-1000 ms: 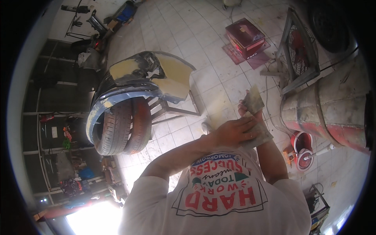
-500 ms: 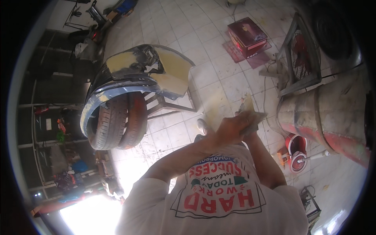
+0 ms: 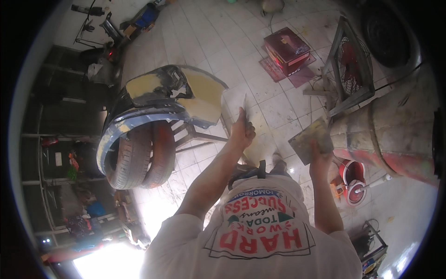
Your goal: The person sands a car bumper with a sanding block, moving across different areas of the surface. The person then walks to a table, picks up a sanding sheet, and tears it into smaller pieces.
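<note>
My left hand (image 3: 242,132) is closed round a putty knife (image 3: 246,101), its thin blade pointing up and away from me. Held out on the other side, my right hand (image 3: 320,158) grips a flat, squarish putty board (image 3: 306,139) smeared with yellowish paste. A car bumper (image 3: 204,95), black with sanded yellow filler patches, lies ahead and to the left, just beyond my left hand. The two hands are apart, and neither tool touches the bumper.
Worn tires (image 3: 134,156) stand under the bumper beside a metal stand (image 3: 193,135). A dark red box (image 3: 288,46) sits on the tiled floor (image 3: 200,42). To the right are a framed fan (image 3: 350,67), a large drum (image 3: 385,121) and a red mop bucket (image 3: 353,172).
My hands were together over the board; they have moved apart. The left hand with the putty knife went forward and left toward the bumper, the right went right with the board.
</note>
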Motion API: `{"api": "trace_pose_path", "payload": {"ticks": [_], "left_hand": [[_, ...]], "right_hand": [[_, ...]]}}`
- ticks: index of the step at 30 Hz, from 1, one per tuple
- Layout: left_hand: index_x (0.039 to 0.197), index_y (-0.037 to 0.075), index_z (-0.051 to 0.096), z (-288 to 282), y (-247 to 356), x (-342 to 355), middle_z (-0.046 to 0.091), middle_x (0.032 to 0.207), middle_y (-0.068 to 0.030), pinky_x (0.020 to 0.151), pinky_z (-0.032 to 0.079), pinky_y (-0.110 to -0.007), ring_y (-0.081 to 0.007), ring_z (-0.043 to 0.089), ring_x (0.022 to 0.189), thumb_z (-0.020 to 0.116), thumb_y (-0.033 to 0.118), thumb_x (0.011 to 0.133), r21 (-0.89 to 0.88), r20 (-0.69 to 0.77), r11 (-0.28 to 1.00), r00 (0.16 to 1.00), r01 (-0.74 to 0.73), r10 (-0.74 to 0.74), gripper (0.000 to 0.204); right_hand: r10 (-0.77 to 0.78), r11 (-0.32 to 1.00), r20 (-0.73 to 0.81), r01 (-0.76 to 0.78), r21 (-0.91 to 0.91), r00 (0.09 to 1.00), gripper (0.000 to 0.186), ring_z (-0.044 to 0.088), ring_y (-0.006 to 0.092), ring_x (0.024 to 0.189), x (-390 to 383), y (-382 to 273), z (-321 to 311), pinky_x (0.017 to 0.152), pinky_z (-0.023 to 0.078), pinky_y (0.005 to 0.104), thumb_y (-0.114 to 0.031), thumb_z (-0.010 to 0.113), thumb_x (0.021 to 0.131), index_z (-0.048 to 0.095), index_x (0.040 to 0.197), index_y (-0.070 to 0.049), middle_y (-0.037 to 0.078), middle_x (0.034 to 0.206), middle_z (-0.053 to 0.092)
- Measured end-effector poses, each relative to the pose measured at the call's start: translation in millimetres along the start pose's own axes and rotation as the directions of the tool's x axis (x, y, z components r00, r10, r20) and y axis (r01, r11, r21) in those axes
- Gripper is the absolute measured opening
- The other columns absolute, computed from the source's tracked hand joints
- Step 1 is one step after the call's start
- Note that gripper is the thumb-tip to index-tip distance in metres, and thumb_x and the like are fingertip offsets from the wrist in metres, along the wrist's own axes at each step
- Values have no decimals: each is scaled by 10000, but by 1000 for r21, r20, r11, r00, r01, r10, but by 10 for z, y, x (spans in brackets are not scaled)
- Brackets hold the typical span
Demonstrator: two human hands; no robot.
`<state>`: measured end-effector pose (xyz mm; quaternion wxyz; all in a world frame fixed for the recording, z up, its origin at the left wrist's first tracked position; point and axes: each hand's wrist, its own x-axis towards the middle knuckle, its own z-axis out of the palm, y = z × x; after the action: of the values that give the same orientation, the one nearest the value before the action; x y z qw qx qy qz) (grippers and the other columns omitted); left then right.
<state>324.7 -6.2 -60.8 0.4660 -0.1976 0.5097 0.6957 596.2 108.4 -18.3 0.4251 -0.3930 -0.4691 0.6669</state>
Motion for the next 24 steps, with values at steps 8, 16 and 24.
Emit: {"api": "trace_pose_path", "payload": {"ticks": [8, 16, 24], "left_hand": [[1071, 59, 613, 61, -347, -492, 614, 808, -56, 468, 459, -296, -167, 587, 562, 626, 343, 989, 179, 285, 891, 845, 417, -453, 295], [1277, 7, 559, -507, -592, -447, 709, 1067, -140, 703, 586, -402, -267, 719, 882, 487, 349, 1096, 315, 160, 915, 936, 251, -312, 393], [1176, -43, 563, -29, -649, -647, 707, 1047, -174, 698, 551, -382, -288, 735, 897, 648, 228, 1018, 582, 202, 813, 972, -18, -123, 324]], "right_hand": [[-407, 439, 672, 778, -449, 618, 256, 672, 329, 765, -178, 27, 462, 579, 536, 403, -99, 655, 821, 762, 1051, -71, 159, 976, 661], [558, 669, 211, -285, -687, 803, 387, 704, 373, 992, 289, 1307, -583, 852, 558, 430, -269, 695, 913, 688, 1183, 9, 199, 989, 723], [572, 685, 219, -607, 403, 790, 455, 683, 221, 998, -200, 803, 167, 885, 548, 361, -218, 760, 950, 605, 1298, 31, 124, 1178, 697]]}}
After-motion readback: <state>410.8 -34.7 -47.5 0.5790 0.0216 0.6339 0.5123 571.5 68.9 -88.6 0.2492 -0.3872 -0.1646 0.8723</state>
